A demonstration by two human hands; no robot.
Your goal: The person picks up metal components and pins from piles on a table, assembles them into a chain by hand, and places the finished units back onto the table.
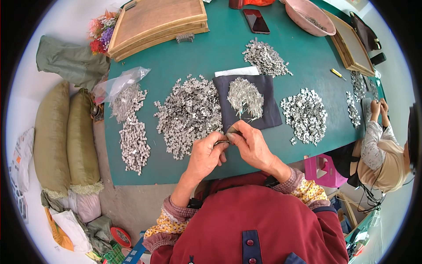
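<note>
Head view looks down on a green table [220, 57] that fills most of the frame, with two olive sacks [66, 141] lying on the floor off its left edge. Stacked wooden trays [156, 24] sit at the far left corner, and a pink basin [307, 17] stands at the far right. A broad heap of small grey metal pieces [189, 114] lies in the middle of the table, with smaller heaps to its left and right. Just right of that heap, a dark cloth [268, 112] carries a bundle of thin metal pins [245, 97]. A black phone [256, 20] lies further back. At the near edge, the left hand [205, 156] is curled, its fingers pinching a small metal piece [222, 141]. The right hand [250, 143] meets it, thumb and fingers pressed on the same piece, just in front of the cloth. At the right rim another person [382, 158] sits with both hands raised together
</note>
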